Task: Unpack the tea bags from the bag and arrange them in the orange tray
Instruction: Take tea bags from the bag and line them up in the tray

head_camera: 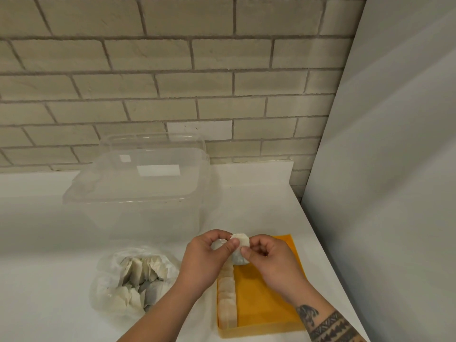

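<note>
Above the far end of the orange tray (266, 302), both my hands hold round white tea bags (239, 253). My left hand (207, 257) pinches them from the left and my right hand (269, 257) pinches them from the right, thumbs on top. A row of several tea bags (228, 299) stands along the tray's left wall. To the left on the white counter lies an open clear plastic bag (135, 280) with several more tea bags inside.
A large clear plastic container with its lid (138, 183) stands behind the bag, against the brick wall. A grey panel (382, 193) rises at the right, close to the counter's right edge (320, 233).
</note>
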### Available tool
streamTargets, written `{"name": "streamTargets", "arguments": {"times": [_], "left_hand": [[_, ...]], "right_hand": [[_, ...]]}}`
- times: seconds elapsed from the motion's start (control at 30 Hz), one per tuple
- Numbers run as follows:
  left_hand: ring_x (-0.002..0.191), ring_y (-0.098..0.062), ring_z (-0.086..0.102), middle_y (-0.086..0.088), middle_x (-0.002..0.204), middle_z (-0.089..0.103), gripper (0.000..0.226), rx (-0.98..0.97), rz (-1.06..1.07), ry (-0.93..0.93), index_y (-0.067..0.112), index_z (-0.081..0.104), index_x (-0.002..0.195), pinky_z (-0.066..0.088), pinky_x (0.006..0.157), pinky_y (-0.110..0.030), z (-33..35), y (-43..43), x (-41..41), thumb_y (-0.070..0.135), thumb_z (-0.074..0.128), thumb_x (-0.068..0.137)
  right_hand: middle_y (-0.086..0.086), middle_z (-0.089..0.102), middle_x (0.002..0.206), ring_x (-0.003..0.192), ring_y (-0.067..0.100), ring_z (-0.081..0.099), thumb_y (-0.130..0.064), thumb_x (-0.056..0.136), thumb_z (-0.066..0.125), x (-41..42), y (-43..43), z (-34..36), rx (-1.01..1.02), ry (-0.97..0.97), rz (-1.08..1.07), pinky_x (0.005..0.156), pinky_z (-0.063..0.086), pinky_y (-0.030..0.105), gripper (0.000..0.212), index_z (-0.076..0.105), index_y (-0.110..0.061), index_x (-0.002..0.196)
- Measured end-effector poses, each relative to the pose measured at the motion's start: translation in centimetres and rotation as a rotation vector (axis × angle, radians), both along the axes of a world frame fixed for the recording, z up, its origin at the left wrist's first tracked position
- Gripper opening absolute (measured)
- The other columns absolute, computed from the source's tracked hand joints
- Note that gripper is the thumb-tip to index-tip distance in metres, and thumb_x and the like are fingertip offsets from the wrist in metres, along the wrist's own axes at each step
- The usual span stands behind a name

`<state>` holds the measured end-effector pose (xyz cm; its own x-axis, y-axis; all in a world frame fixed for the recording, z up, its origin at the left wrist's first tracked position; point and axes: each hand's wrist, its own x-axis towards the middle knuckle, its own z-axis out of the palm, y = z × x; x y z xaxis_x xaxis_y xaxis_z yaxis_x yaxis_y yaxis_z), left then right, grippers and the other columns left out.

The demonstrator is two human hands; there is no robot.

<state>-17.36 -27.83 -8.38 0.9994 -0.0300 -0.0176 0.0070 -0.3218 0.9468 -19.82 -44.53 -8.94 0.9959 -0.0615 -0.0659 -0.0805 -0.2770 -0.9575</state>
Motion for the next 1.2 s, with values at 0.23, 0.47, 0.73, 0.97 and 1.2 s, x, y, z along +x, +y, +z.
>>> {"name": "streamTargets", "arguments": {"times": [0.23, 0.47, 0.73, 0.97, 1.2], "left_hand": [[0.093, -0.005, 0.066, 0.015, 0.091, 0.074, 0.003, 0.187, 0.161, 0.106, 0.033, 0.074, 0.091, 0.042, 0.068, -0.015, -2.5, 2.1, 1.2, 0.034, 0.072, 0.091], [0.097, -0.009, 0.057, 0.006, 0.111, 0.07, 0.024, 0.331, 0.111, 0.228, 0.031, 0.072, 0.11, 0.042, 0.078, -0.023, -4.4, 2.2, 1.1, 0.043, 0.071, 0.09], [0.097, -0.008, 0.059, 0.007, 0.113, 0.072, 0.021, 0.338, 0.099, 0.225, 0.032, 0.074, 0.109, 0.042, 0.08, -0.023, -4.4, 2.2, 1.1, 0.041, 0.07, 0.091], [0.098, -0.007, 0.057, 0.007, 0.115, 0.072, 0.021, 0.347, 0.096, 0.225, 0.034, 0.073, 0.11, 0.041, 0.079, -0.023, -4.4, 2.2, 1.1, 0.042, 0.07, 0.091], [0.097, -0.006, 0.056, 0.008, 0.115, 0.071, 0.021, 0.354, 0.096, 0.234, 0.034, 0.072, 0.108, 0.04, 0.078, -0.022, -4.5, 2.3, 1.3, 0.043, 0.071, 0.09]], "right_hand": [[-0.002, 0.075, 0.083, 0.08, 0.015, 0.07, -0.024, 0.089, 0.075, 1.3, -1.7, -2.4, -0.093, 0.096, -0.118, 0.069, 0.053, 0.023, 0.007, 0.072, -0.018, 0.088], [-0.007, 0.074, 0.079, 0.077, 0.009, 0.068, -0.028, 0.088, 0.076, 2.4, -1.1, -5.6, -0.261, 0.231, -0.022, 0.074, 0.056, 0.032, 0.01, 0.072, -0.021, 0.081], [-0.017, 0.069, 0.086, 0.08, -0.003, 0.061, -0.029, 0.088, 0.076, 3.4, 0.3, -6.5, -0.337, 0.212, -0.084, 0.062, 0.04, 0.01, 0.004, 0.074, -0.027, 0.091], [-0.016, 0.066, 0.085, 0.077, -0.003, 0.059, -0.03, 0.08, 0.084, 3.2, 0.5, -6.1, -0.359, 0.244, -0.142, 0.059, 0.039, 0.009, 0.022, 0.063, -0.031, 0.087], [-0.01, 0.067, 0.076, 0.071, 0.003, 0.062, -0.029, 0.075, 0.087, 3.0, 0.9, -6.3, -0.473, 0.25, -0.087, 0.065, 0.051, 0.021, 0.026, 0.062, -0.027, 0.083]]}}
